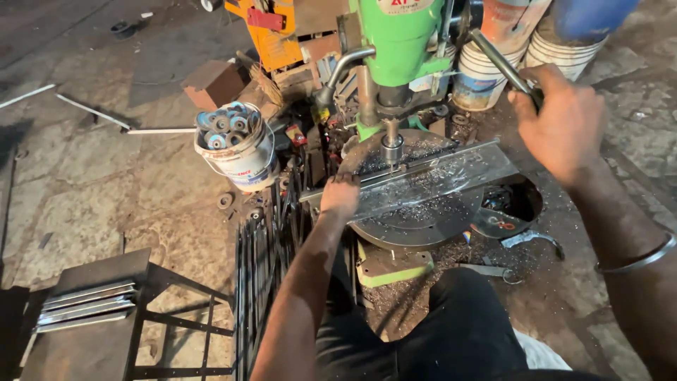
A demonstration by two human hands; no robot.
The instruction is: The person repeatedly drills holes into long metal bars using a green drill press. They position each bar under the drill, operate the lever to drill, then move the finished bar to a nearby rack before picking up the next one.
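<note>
A green drill press (398, 42) stands ahead of me, its chuck and bit (392, 149) down on a flat steel bar (423, 180) that lies across the round drill table (416, 222). Metal shavings cover the bar and table. My left hand (340, 196) presses down on the bar's left end, fingers curled over its edge. My right hand (564, 120) is closed around the black feed lever handle (504, 67) at the upper right. A metal bangle (638, 261) sits on my right wrist.
A white bucket (236, 148) filled with several round discs stands left of the press. Thin dark metal rods (264, 268) lie in a stack by my left arm. A dark metal stool (92, 310) holds flat steel strips at lower left. Painted buckets (493, 63) stand behind the press.
</note>
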